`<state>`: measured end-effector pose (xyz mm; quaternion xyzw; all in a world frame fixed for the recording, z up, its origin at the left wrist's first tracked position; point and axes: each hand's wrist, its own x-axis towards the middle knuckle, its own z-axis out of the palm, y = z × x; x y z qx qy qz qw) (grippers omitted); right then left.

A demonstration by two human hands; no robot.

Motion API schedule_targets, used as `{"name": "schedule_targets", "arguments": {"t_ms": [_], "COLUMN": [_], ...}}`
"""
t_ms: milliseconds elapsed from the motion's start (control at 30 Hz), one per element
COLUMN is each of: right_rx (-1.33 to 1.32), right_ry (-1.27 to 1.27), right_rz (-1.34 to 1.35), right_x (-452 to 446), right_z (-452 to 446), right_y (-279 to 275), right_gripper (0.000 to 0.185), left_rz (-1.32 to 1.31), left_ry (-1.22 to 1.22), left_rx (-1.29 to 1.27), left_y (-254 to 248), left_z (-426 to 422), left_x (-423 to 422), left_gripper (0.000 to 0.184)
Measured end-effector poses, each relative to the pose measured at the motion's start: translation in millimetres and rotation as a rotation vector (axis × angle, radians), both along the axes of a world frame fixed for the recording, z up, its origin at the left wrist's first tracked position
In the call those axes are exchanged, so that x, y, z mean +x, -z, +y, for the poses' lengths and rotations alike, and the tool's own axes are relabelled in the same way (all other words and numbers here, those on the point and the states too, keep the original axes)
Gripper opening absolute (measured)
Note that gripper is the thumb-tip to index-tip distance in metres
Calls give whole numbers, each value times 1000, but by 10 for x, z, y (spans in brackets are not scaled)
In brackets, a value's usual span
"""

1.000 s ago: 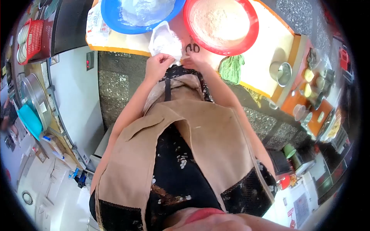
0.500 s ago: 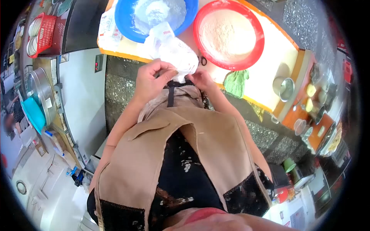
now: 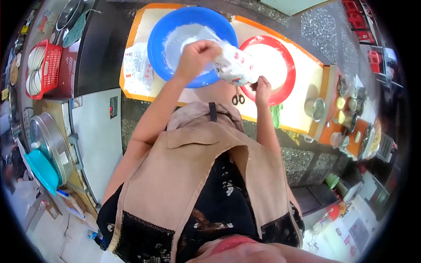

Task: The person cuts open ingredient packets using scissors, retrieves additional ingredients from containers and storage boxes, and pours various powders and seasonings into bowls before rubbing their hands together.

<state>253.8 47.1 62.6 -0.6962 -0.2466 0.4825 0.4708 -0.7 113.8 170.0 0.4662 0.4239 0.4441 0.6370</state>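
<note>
Over the gap between the two basins, I hold a white plastic bag with red print (image 3: 237, 65) tilted. My left hand (image 3: 197, 57) is closed on its upper left end, above the blue basin (image 3: 154, 48). At the lower right end, my right hand (image 3: 263, 90) pinches the bag beside the red basin (image 3: 289, 65). White powder like flour (image 3: 177, 41) lies in the blue basin, partly hidden by the hand and bag. Pale powder (image 3: 267, 57) fills much of the red basin. Dark-handled scissors (image 3: 238, 99) lie on the table just below the bag.
Another printed plastic bag (image 3: 137, 68) lies at the table's left end. A green cloth (image 3: 276, 115) hangs at the front edge, and a metal pot (image 3: 315, 108) stands at right. Plates fill a red basket (image 3: 51, 65) at far left.
Both hands have moved up and away from my apron, carrying the bag over the table between the basins. The bag is stretched sideways between them. The scissors show more fully.
</note>
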Motion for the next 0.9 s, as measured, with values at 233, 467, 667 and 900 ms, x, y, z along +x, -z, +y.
{"name": "schedule_targets", "arguments": {"t_ms": [233,467,667,900], "right_rx": [88,104,117,75], "right_ry": [-119,-176,-116,-320], "right_rz": [-413,-485,-185,-609], "right_x": [-332,-528,-769,-861], "right_z": [248,442,671,931], "right_y": [-572,-573,-971,-1066], "right_gripper": [20,17,17,19], "left_rz": [-390,-736,-908,-974], "left_ry": [-106,-233,-237,-219], "left_rx": [-615,-956,-1026,-1029], "left_y": [964,1428,1602,1830], "left_z": [584,690,698,751], "left_x": [-525,-766,-928,-1109], "left_gripper": [21,20,16,13]}}
